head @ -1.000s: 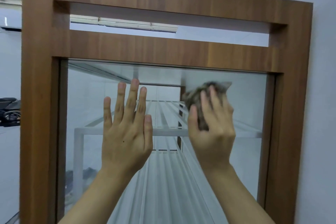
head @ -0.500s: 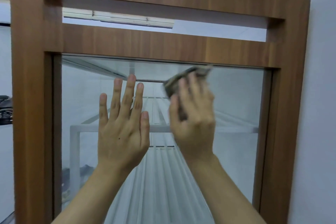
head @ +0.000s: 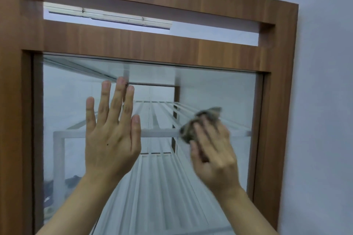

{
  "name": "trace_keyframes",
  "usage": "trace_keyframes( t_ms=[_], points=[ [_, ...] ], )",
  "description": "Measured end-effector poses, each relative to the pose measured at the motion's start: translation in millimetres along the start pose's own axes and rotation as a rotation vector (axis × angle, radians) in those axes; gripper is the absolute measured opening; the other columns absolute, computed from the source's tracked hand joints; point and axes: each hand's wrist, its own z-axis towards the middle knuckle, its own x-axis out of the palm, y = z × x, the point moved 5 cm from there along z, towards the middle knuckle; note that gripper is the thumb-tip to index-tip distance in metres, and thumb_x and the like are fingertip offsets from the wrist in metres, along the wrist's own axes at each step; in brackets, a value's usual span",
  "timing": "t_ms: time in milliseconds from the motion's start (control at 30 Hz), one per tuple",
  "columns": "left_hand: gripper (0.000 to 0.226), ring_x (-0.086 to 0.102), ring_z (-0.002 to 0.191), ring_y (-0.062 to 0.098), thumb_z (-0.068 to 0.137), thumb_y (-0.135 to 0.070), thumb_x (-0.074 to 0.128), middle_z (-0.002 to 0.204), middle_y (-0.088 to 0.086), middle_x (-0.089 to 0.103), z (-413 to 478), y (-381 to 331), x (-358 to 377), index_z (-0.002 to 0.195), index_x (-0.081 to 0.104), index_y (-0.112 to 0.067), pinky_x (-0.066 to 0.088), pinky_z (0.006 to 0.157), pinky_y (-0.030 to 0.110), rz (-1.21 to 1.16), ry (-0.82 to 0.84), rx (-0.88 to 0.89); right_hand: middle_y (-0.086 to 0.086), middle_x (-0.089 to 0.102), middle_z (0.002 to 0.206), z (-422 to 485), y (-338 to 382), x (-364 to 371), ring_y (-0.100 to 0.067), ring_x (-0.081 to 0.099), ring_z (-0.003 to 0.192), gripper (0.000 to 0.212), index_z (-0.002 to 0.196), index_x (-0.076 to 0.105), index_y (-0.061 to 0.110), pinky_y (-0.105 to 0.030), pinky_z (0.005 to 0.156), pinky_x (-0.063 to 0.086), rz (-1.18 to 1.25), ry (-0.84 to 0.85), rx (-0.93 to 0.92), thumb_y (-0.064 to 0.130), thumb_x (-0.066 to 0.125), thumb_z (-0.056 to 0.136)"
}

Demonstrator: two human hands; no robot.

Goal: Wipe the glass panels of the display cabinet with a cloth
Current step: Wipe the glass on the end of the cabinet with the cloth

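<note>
Now, left hand (head: 112, 139): flat, fingers straight, at nine o'clock, so I steady the glass panel (head: 219, 89).
Right hand (head: 214, 154): three o'clock, gripping the bunched cloth (head: 206, 118) for rubbing pressure.

Both hands raised, palms forward.
Left hand (head: 112, 139) flat, fingers straight; right hand (head: 212, 154) blurred, fingers bent over a cloth (head: 207, 115).

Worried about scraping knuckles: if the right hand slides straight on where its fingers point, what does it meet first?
Probably the wooden rail above the glass; the right hand with its cloth points up, slightly leftward, clear of the left hand.
</note>
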Motion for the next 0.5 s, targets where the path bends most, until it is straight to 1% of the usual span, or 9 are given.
trace_keyframes(
  t_ms=[100,133,167,200,267,333,367,400,500],
  points=[
    [0.06,0.004,0.157,0.028,0.104,-0.025,0.028,0.17,0.007,0.009,-0.2,-2.1,1.2,0.16,0.017,-0.008,0.005,0.125,0.056,0.005,0.001,-0.01,-0.019,0.055,0.141,32.1,-42.7,-8.7,-0.036,0.047,0.137,0.039,0.13,0.063,-0.002,-0.061,0.108,0.041,-0.057,-0.21,0.35,0.024,0.053,0.102],
    [0.06,0.004,0.157,0.028,0.104,-0.024,0.029,0.169,0.007,0.009,-0.1,-3.3,1.6,0.16,0.017,-0.008,0.005,0.125,0.057,0.0,-0.001,-0.016,-0.019,0.054,0.142,49.5,-46.3,-4.3,-0.036,0.046,0.138,0.04,0.131,0.062,-0.001,-0.06,0.111,0.038,-0.068,-0.259,0.444,0.024,0.053,0.102],
    [0.06,0.003,0.157,0.028,0.103,-0.024,0.029,0.169,0.007,0.009,0.2,-4.6,2.3,0.16,0.017,-0.008,0.005,0.125,0.057,-0.009,-0.007,-0.031,-0.02,0.054,0.143,64.2,-40.2,2.3,-0.035,0.044,0.14,0.04,0.133,0.061,0.0,-0.06,0.113,0.036,-0.055,-0.274,0.477,0.023,0.054,0.101],
    [0.06,0.003,0.157,0.029,0.103,-0.024,0.029,0.169,0.008,0.01,0.8,-6.5,2.5,0.16,0.017,-0.007,0.004,0.125,0.057,-0.023,-0.014,-0.054,-0.019,0.053,0.144,72.1,-27.8,9.2,-0.033,0.042,0.141,0.039,0.134,0.06,0.001,-0.06,0.113,0.036,-0.018,-0.25,0.434,0.022,0.055,0.1],
    [0.061,0.005,0.157,0.029,0.103,-0.024,0.03,0.169,0.009,0.012,2.9,-15.6,2.3,0.159,0.018,-0.004,0.004,0.126,0.054,-0.058,-0.034,-0.075,-0.019,0.052,0.145,56.5,1.1,20.6,-0.031,0.039,0.143,0.038,0.134,0.06,0.001,-0.059,0.112,0.039,0.052,-0.111,0.192,0.018,0.059,0.099],
    [0.06,0.008,0.157,0.029,0.103,-0.023,0.029,0.168,0.009,0.014,5.0,-31.1,4.8,0.159,0.02,-0.004,0.005,0.126,0.052,-0.089,-0.033,-0.023,-0.018,0.053,0.145,18.7,13.9,15.0,-0.033,0.043,0.142,0.038,0.133,0.06,0.001,-0.057,0.109,0.043,0.042,0.017,-0.005,0.017,0.062,0.099],
    [0.059,0.008,0.157,0.029,0.103,-0.023,0.029,0.169,0.008,0.013,5.2,-38.7,7.5,0.159,0.019,-0.004,0.006,0.126,0.052,-0.093,-0.016,0.004,-0.018,0.054,0.144,4.7,7.5,7.1,-0.033,0.046,0.14,0.037,0.133,0.06,0.001,-0.058,0.106,0.046,0.028,0.026,-0.013,0.019,0.061,0.099],
    [0.06,0.007,0.157,0.029,0.103,-0.024,0.028,0.169,0.008,0.012,4.9,-44.7,10.3,0.159,0.018,-0.004,0.006,0.126,0.052,-0.083,0.003,0.016,-0.017,0.055,0.142,-1.6,-4.1,0.0,-0.033,0.048,0.139,0.037,0.132,0.06,0.002,-0.058,0.104,0.047,0.012,-0.005,0.036,0.021,0.059,0.101],
    [0.064,0.001,0.157,0.031,0.103,-0.026,0.029,0.17,0.008,0.004,2.2,-52.8,17.3,0.16,0.01,-0.004,0.004,0.125,0.056,-0.009,0.047,-0.027,-0.017,0.056,0.141,30.7,-42.8,-6.5,-0.034,0.047,0.138,0.038,0.131,0.061,0.001,-0.059,0.108,0.043,-0.024,-0.205,0.331,0.024,0.054,0.102]
  ],
)
